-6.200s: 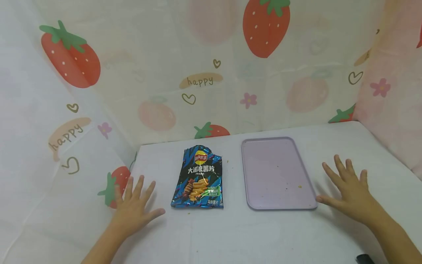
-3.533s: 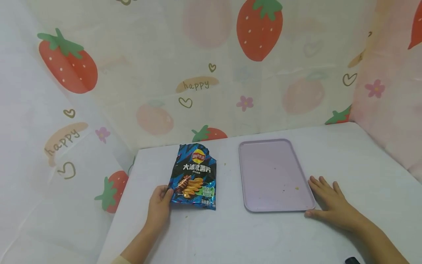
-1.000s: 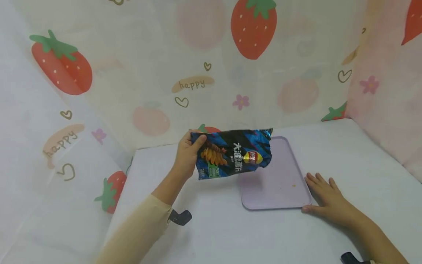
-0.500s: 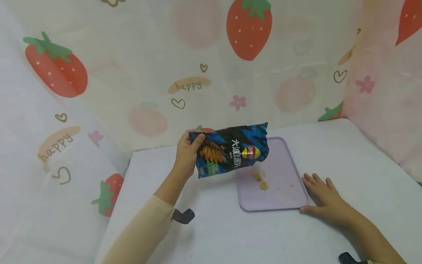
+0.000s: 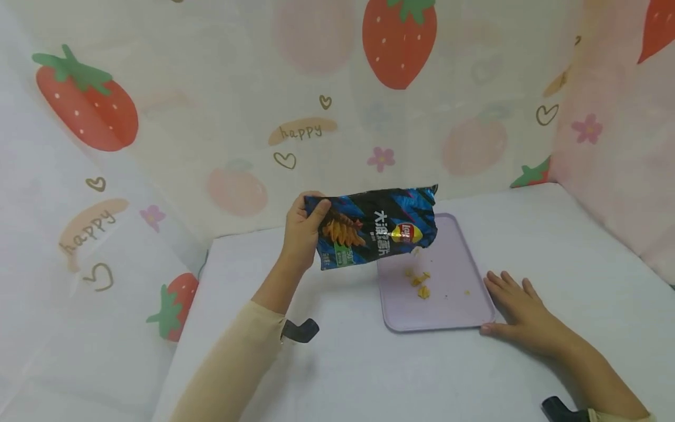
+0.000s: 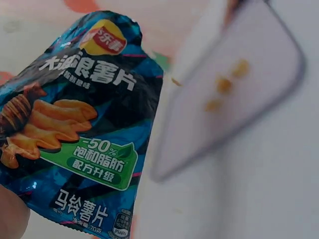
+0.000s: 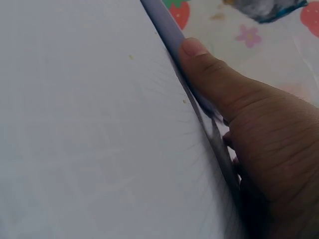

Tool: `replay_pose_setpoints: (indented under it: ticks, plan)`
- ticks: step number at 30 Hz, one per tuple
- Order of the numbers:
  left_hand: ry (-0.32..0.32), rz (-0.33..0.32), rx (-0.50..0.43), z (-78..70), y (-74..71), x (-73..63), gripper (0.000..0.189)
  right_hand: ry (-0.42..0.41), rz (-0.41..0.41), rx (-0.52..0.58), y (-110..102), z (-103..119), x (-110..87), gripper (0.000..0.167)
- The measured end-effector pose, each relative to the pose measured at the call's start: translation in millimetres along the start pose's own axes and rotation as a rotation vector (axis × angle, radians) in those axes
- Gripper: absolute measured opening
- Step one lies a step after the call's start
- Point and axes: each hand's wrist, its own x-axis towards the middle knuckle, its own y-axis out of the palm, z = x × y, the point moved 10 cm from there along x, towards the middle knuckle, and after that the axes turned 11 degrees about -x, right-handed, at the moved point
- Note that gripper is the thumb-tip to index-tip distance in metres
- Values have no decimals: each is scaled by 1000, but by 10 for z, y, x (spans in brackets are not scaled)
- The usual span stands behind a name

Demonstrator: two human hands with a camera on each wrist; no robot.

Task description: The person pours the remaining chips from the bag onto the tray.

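Observation:
My left hand (image 5: 302,234) grips the bottom end of a blue and black potato chip bag (image 5: 364,225), thumb on its printed front. The bag lies on its side in the air, its torn mouth over the left half of a lilac tray (image 5: 459,316). Several yellow chips (image 5: 423,292) lie on the tray below, and a pale bit shows just under the mouth. In the left wrist view the bag (image 6: 75,119) fills the left side, with a thumb at its lower corner. My right hand (image 5: 532,322) rests with extended fingers against the tray's right edge; its thumb (image 7: 204,62) touches the rim.
The table (image 5: 369,375) is covered in white cloth. A strawberry-print curtain (image 5: 237,135) closes off the back and both sides. Dark straps or mounts (image 5: 300,330) stick out at both wrists. Small crumbs (image 7: 131,57) lie on the cloth.
My left hand picked the bag up off the table, turned it sideways and brought it over the tray. Chips have fallen onto the tray in the last second. My right hand moved to the tray's edge earlier.

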Motion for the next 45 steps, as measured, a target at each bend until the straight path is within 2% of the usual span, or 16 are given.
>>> replay_pose_setpoints:
  ticks: [2,4,6,10,14,18,20,24,28,30,34,35,40,45]
  plan:
    - [-18,37,5,89,62,0,15,10,6,5,-8,-3,2,101]
    - [-43,47,27,156,101,-14,16,18,15,12,5,-11,-7,101]
    - [-25,39,25,107,117,-11,17,19,14,12,20,-10,-16,101]
    - [27,-16,-8,-58,114,35,15,7,3,4,3,5,1,100]
    - [-22,-14,-38,10,127,43,10,7,8,16,-19,9,23,101]
    - [47,-42,-42,8,85,45,9,14,30,12,-2,0,50,102]
    - [73,-21,-37,16,111,42,10,18,27,10,-4,-10,68,103]
    - [16,32,-13,136,172,14,12,19,26,30,15,-19,81,103]
    - [61,-19,-10,100,104,39,17,5,18,22,42,-14,66,101]
    - [68,-23,-3,129,88,55,21,5,4,6,36,-23,57,101]
    - [6,-2,27,275,76,32,31,12,7,3,31,-31,44,101]
    - [-3,-14,31,295,55,21,32,13,13,7,35,-29,40,102]
    - [41,-83,-13,214,-8,17,27,7,14,-9,15,-28,52,102]
    - [22,-94,-36,200,45,12,19,1,8,-8,13,-30,75,102]
